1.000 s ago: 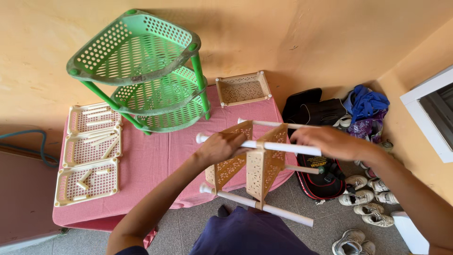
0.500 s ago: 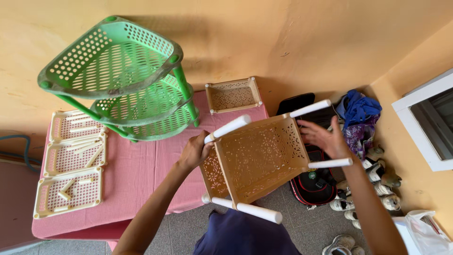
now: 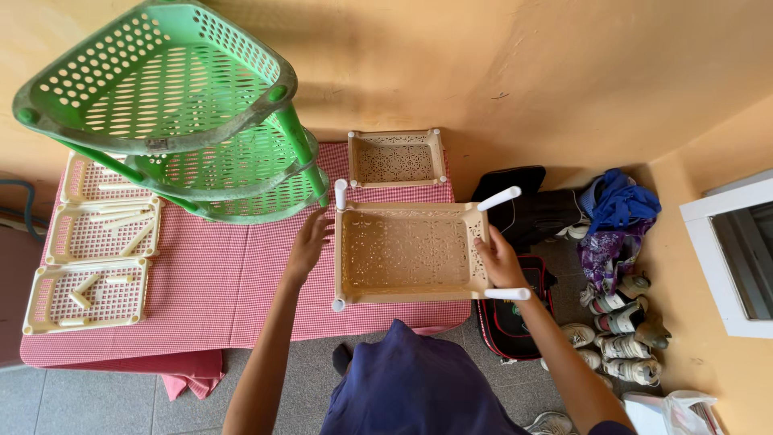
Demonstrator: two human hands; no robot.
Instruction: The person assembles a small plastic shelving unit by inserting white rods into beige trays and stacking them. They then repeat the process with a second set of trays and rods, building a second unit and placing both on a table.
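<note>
Half a second ago the beige perforated tray (image 3: 411, 252) was held tilted in the air above the table's right edge; now it sits level, open side up, at the right end of the table (image 3: 217, 298) with its pink checked cloth, its right side reaching the table's right edge. The right hand (image 3: 498, 259) grips the tray's right rim, fingers curled over it, between two of the white leg tubes (image 3: 499, 198). The left hand (image 3: 307, 244), which held the left side before, is now spread open just beside the left rim, perhaps brushing it. Four white tubes stick out of the tray's corners. One more beige tray (image 3: 396, 157) lies at the table's back edge, three beige trays (image 3: 87, 294) holding loose tubes lie along the left edge, and one green three-tier corner rack (image 3: 173, 113) stands at the back left.
</note>
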